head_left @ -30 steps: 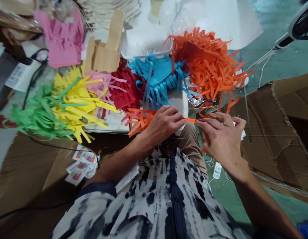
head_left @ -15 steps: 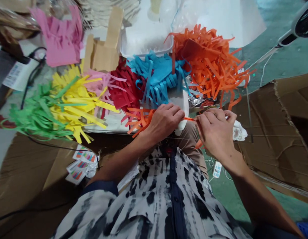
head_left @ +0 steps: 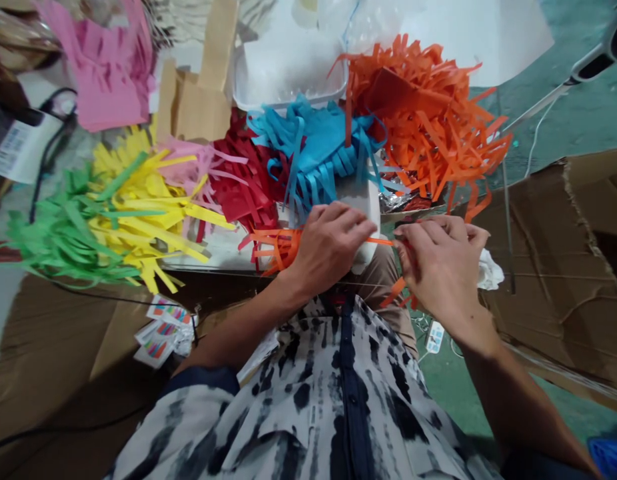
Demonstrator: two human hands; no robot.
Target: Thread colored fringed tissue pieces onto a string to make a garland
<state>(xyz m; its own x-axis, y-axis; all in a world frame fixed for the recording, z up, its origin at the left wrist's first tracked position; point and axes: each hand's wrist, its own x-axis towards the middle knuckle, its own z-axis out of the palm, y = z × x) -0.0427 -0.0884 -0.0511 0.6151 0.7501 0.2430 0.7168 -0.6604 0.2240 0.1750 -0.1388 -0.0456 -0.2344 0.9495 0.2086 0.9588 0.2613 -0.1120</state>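
An orange paper tassel (head_left: 282,249) is stretched between my two hands near the table's front edge. My left hand (head_left: 328,243) is closed around its fringed left part, with strips sticking out beyond the wrist side. A thin, twisted orange length (head_left: 381,241) runs from there to my right hand (head_left: 436,257), whose fingers pinch it. More orange strips (head_left: 396,291) hang below the right hand. Just beyond the left hand lie blue fringed paper (head_left: 318,157) and dark red fringed paper (head_left: 248,177). The fingertips are partly hidden by the backs of both hands.
A large orange fringe heap (head_left: 413,113) lies at the back right. Yellow (head_left: 138,200), green (head_left: 68,233) and pink (head_left: 113,73) fringes cover the left. Behind stand a plastic tub (head_left: 288,73) and folded cardboard (head_left: 201,100). A cardboard box (head_left: 548,247) stands at right, a power strip (head_left: 435,337) below.
My right hand has shifted slightly right, and the twisted orange length between the hands shows a little longer. Both hands keep their hold. The view has moved a little.
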